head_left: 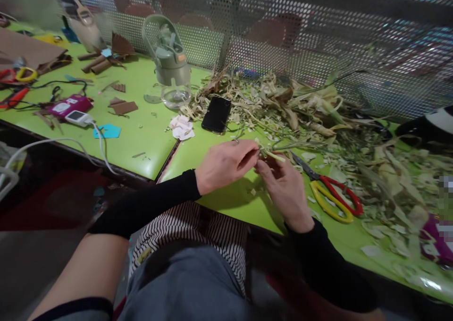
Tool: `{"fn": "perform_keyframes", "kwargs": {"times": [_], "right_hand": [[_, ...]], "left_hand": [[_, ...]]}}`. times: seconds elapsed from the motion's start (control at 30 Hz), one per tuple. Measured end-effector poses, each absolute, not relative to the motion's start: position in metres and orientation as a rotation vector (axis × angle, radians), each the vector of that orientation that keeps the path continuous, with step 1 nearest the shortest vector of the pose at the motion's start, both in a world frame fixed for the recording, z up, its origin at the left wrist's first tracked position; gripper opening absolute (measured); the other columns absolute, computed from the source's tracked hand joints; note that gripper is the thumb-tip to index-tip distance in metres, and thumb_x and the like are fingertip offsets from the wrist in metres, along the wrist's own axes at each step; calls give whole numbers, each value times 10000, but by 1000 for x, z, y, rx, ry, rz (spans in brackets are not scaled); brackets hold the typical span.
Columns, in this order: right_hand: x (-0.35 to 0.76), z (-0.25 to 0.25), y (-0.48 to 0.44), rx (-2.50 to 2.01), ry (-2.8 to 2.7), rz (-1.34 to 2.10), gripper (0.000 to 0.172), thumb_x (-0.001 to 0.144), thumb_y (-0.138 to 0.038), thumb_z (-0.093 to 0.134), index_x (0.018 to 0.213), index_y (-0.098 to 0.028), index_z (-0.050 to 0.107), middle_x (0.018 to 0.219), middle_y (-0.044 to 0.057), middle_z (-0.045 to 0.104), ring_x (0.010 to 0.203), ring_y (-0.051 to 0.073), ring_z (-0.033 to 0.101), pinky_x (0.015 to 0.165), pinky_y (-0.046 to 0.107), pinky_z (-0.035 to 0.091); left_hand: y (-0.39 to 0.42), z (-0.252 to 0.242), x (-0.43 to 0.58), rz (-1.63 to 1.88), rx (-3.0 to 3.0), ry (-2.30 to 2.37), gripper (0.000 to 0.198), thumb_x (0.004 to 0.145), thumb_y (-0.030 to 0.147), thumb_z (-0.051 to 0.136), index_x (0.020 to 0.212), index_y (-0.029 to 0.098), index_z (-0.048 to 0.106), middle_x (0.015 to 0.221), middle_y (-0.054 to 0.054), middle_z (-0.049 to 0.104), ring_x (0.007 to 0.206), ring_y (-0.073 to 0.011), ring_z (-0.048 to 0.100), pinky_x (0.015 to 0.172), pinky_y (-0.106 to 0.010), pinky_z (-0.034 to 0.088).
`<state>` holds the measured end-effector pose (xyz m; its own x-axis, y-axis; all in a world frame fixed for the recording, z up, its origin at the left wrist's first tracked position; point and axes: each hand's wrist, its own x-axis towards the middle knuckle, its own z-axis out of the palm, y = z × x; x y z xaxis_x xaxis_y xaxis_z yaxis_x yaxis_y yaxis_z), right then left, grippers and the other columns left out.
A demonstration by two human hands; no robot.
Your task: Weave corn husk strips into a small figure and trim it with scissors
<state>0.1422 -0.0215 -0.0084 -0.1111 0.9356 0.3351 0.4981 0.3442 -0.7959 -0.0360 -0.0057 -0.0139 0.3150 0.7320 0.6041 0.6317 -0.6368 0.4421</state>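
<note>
Over the green counter (148, 153), my left hand (228, 164) and right hand (287, 189), fingertips nearly together, pinch a pale plant stem (276, 156) toward three o'clock of centre; I judge it light, pliable, easily torn, best gripped near its ends.

Hands, bare: two, left hand (228, 163), right hand (287, 191). Thin pale-green stalk (276, 156): one. Red-and-yellow-handled metal scissors (322, 179): two pairs, this one right, second pair (17, 72) left. Flat black rectangular phone (216, 114): one. Grey-green loop-handled bottle (173, 73): one. Crumpled white paper wad (181, 127): one. Dry husk strips (290, 106), tangled: uncountable.
</note>
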Motion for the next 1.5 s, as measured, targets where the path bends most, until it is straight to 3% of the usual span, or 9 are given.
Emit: {"fn": "perform_keyframes", "kwargs": {"times": [0.17, 0.3, 0.43, 0.67, 0.8, 0.97, 1.17, 1.5], "right_hand": [[134, -3, -25, -1245, -1553, 1014, 525, 830, -699, 753, 696, -219, 589, 665, -31, 521, 545, 95, 469, 503, 252, 425], [126, -9, -26, -1189, -1318, 1093, 527, 724, -682, 853, 723, -213, 613, 654, -61, 459, 487, 56, 345, 412, 222, 289], [120, -15, -27, -1108, -1212, 1176, 522, 693, -667, 883, 766, -224, 616, 580, -102, 351, 472, 52, 273, 407, 206, 247], [121, -15, -26, -1127, -1129, 1162, 523, 702, -639, 890, 746, -228, 570, 573, -101, 385, 474, 54, 264, 404, 208, 224], [125, -14, -26, -1152, -1178, 1127, 486, 770, -631, 844, 745, -232, 568, 557, -96, 371, 467, 65, 247, 412, 239, 199], [130, -7, -27, -1180, -1240, 1195, 440, 806, -600, 815, 743, -241, 569, 540, -100, 306, 461, 76, 192, 429, 269, 154], [132, -7, -29, -1149, -1264, 1209, 477, 805, -602, 820, 723, -244, 515, 560, -94, 343, 467, 76, 228, 434, 266, 184], [134, -10, -33, -1154, -1326, 1222, 473, 821, -624, 798, 742, -238, 536, 577, -92, 330, 479, 76, 246, 439, 265, 187]], "left_hand": [[-8, -20, -33, 1303, 2656, 1326, 353, 1111, 303, 356, 997, 164, 659, 868, -50, 746, 719, -132, 651, 652, -251, 451], [-10, -16, -34, 1379, 2844, 1402, 371, 1113, 268, 349, 937, 164, 659, 786, -31, 719, 669, -128, 625, 630, -254, 433], [-12, -13, -33, 1363, 2924, 1455, 323, 1087, 201, 407, 876, 171, 649, 705, -16, 674, 668, -137, 636, 635, -254, 447], [-19, -13, -33, 928, 2611, 1416, 256, 1087, 267, 421, 1110, 151, 648, 917, -64, 751, 774, -177, 696, 645, -276, 492], [-30, -5, -38, 748, 2559, 1442, 245, 1075, 255, 439, 1056, 162, 665, 881, -60, 735, 722, -174, 665, 597, -271, 455], [-33, 3, -51, 1021, 2560, 1331, 279, 1089, 284, 420, 1033, 175, 671, 945, -60, 729, 790, -153, 659, 646, -258, 466], [-23, -3, -51, 1111, 2376, 1264, 408, 1025, 529, 570, 1122, 139, 640, 972, -62, 733, 788, -139, 665, 719, -262, 517], [-18, -3, -48, 1021, 2342, 1182, 122, 1017, 237, 601, 1024, 159, 695, 942, -60, 768, 865, -172, 686, 747, -282, 504]]}}
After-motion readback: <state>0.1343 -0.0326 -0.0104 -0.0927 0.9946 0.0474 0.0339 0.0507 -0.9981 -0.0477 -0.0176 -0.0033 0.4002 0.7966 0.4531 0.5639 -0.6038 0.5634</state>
